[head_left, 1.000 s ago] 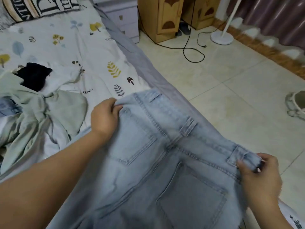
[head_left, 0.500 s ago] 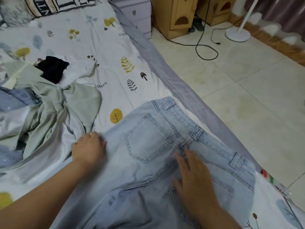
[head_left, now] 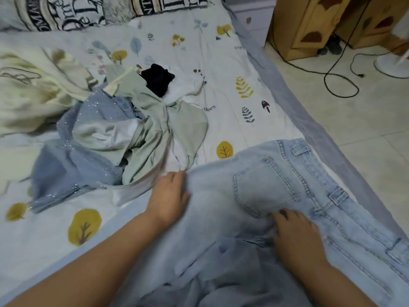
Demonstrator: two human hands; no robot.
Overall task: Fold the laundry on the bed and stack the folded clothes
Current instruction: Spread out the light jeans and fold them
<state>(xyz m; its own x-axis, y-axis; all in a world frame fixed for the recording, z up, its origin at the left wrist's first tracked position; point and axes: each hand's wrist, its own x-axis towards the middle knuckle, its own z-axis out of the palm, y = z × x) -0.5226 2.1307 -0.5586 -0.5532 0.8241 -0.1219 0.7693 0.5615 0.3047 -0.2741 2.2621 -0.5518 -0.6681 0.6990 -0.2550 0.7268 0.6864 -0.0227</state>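
Note:
Light blue jeans [head_left: 265, 187] lie back side up near the bed's right edge, the waistband toward the floor side. My left hand [head_left: 170, 196] lies flat on the jeans' left edge, fingers straight. My right hand [head_left: 294, 231] presses on the denim just below the back pocket, where the cloth is bunched. A heap of unfolded clothes [head_left: 124, 134] sits to the left: pale green, white and grey-blue glittery pieces, with a black garment [head_left: 158, 79] on top.
The bed [head_left: 232, 63] has a leaf-print sheet and lettered pillows [head_left: 66, 12] at its head. A cream blanket [head_left: 33, 89] lies at the left. Right of the bed are tiled floor, wooden cabinets [head_left: 309, 25], a black cable [head_left: 336, 85] and a white fan base [head_left: 391, 65].
Both hands let go of the raised waistband and laid the jeans flat on the bed. They now press on the denim, and the right hand has slid a little toward me.

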